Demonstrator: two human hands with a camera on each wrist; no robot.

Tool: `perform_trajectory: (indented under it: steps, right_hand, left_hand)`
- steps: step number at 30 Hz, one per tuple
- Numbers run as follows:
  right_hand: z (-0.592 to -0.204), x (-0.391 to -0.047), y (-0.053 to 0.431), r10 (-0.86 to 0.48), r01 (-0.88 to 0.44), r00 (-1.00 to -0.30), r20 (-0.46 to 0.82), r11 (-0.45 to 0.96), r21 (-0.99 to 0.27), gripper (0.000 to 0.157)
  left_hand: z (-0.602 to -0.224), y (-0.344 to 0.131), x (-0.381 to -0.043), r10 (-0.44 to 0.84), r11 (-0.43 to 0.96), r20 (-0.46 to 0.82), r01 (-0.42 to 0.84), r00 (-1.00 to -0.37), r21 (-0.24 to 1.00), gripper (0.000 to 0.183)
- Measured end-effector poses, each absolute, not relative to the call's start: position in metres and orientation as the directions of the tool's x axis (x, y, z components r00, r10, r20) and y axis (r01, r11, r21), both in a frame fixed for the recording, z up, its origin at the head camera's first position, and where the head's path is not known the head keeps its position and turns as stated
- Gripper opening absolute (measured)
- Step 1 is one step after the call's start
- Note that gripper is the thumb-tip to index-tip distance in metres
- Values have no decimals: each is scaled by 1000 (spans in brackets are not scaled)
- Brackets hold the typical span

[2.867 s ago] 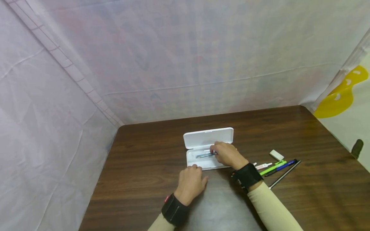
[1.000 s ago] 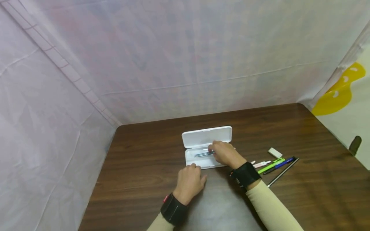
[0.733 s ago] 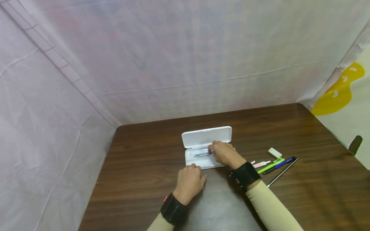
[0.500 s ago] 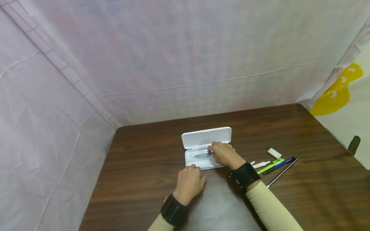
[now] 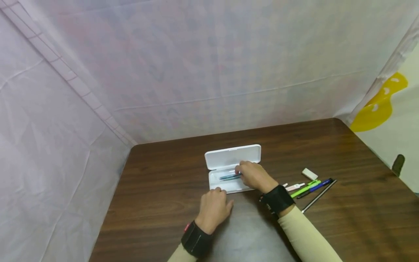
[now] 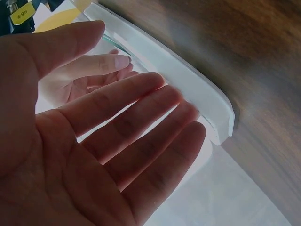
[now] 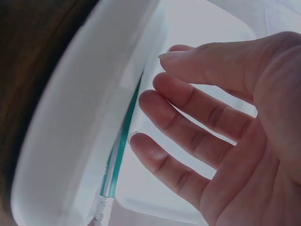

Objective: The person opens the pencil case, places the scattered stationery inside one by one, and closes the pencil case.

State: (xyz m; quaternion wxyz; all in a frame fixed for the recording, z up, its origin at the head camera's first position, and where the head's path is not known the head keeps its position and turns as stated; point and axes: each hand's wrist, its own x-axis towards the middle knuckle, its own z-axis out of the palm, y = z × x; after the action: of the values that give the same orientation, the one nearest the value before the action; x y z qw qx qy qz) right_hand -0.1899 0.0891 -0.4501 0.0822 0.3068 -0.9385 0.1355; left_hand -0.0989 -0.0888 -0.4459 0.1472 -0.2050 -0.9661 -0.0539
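A white pencil case (image 5: 233, 157) stands with its lid raised on the brown table. Slim teal pens or pencils (image 5: 229, 177) lie inside it; in the right wrist view one teal stick (image 7: 123, 136) runs along the inner wall. My right hand (image 5: 255, 176) reaches into the case from the right. Its fingers are loosely bent beside the stick, thumb near the index finger, and I see nothing gripped between them. My left hand (image 5: 212, 209) is at the case's front left edge; in the left wrist view its nearly straight fingers (image 6: 136, 120) touch the case's outer wall.
Right of the case lie a white eraser (image 5: 309, 174), a pink-and-white item (image 5: 294, 187), a lime-green pen (image 5: 305, 189), a blue pen (image 5: 319, 185) and a thin grey metallic rod (image 5: 319, 196). Pale sheets (image 5: 196, 72) hang behind the table (image 5: 157, 182).
Both hands keep nearly the same places. The teal sticks look darker and slightly shifted in the case. The head view has drifted a little.
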Motion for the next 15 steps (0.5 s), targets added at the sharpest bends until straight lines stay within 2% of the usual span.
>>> perform_trajectory:
  steps: [15]
  right_hand:
    - [-441,-186,105,-542,-598,-796,269,772,-216,16]
  left_hand:
    - [-447,-88,-100,377,911,294,409,-878,53,35]
